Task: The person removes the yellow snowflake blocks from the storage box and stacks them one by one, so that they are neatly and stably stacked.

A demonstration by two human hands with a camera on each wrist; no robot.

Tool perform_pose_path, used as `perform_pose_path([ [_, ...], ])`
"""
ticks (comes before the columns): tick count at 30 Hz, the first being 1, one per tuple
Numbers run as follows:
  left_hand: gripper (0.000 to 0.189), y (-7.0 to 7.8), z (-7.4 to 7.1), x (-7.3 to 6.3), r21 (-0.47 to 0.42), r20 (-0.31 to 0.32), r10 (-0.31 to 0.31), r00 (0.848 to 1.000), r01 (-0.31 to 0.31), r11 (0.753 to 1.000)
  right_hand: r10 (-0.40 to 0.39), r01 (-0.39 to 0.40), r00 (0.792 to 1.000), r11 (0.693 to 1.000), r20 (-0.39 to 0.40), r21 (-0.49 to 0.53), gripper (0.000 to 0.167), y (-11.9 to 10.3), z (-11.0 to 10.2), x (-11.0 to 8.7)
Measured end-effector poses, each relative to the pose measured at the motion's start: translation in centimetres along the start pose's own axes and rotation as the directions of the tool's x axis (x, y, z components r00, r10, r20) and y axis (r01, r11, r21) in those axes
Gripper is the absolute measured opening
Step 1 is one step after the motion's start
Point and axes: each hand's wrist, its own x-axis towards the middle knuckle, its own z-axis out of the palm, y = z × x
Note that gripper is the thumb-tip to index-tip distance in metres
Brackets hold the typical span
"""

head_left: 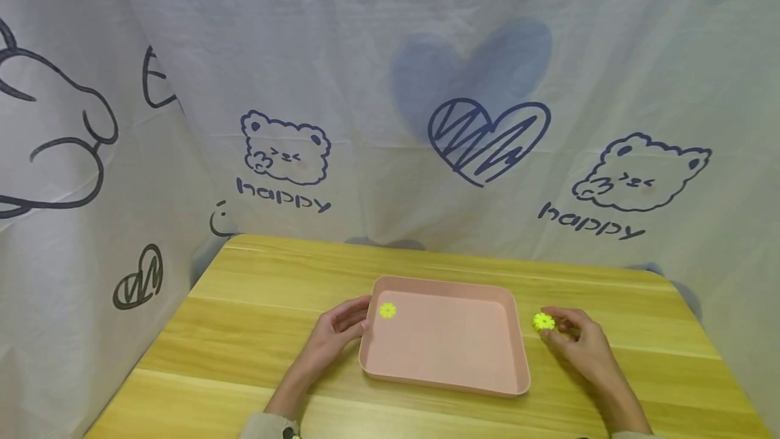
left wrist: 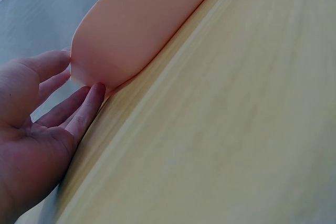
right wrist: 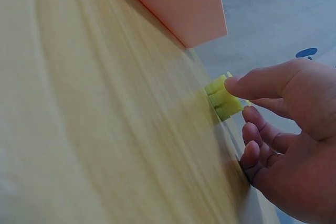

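A shallow pink tray (head_left: pixel 451 344) lies on the wooden table. Inside it, near the far left corner, is a yellow flower-shaped piece (head_left: pixel 387 310). My left hand (head_left: pixel 341 327) rests against the tray's left side, with its thumb and fingers extended along the outer wall; the left wrist view shows the fingertips (left wrist: pixel 98 88) right at the wall's lower edge. To the right of the tray, my right hand (head_left: pixel 581 344) pinches a small stack of yellow flower-shaped pieces (head_left: pixel 544 321) between thumb and fingers. In the right wrist view, the stack (right wrist: pixel 223 98) sits close over the tabletop.
The table (head_left: pixel 262 290) has pale wood grain and rounded far corners. A white curtain (head_left: pixel 378 215) with drawn hearts and bears hangs right behind it and along the left side.
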Motion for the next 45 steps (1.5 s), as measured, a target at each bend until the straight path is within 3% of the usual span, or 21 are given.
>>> perform_pose_path([
  [9,0.051,-0.1,-0.1,0.0,-0.006,0.021,0.020,1.000,-0.020,1.000,-0.021,0.021,1.000,1.000,0.010,0.001,0.040,0.2,0.0,0.1],
  [21,0.050,0.2,0.1,0.0,-0.013,0.002,-0.017,1.000,0.017,1.000,-0.007,0.007,1.000,1.000,0.022,0.013,0.040,0.3,0.0,0.1],
  [34,0.050,0.0,0.0,0.0,-0.011,0.002,-0.014,1.000,0.014,1.000,-0.008,0.008,1.000,0.999,0.013,0.041,0.042,0.3,0.0,0.1],
  [39,0.051,-0.1,0.1,0.1,-0.014,0.001,-0.014,1.000,0.014,1.000,-0.037,0.039,0.999,0.998,-0.039,0.040,0.040,-0.5,-0.4,-0.2],
  [45,0.051,0.1,0.0,0.0,-0.013,0.007,-0.009,1.000,0.009,1.000,-0.091,0.097,0.991,0.993,-0.094,0.060,0.032,-3.1,-0.6,-0.4],
])
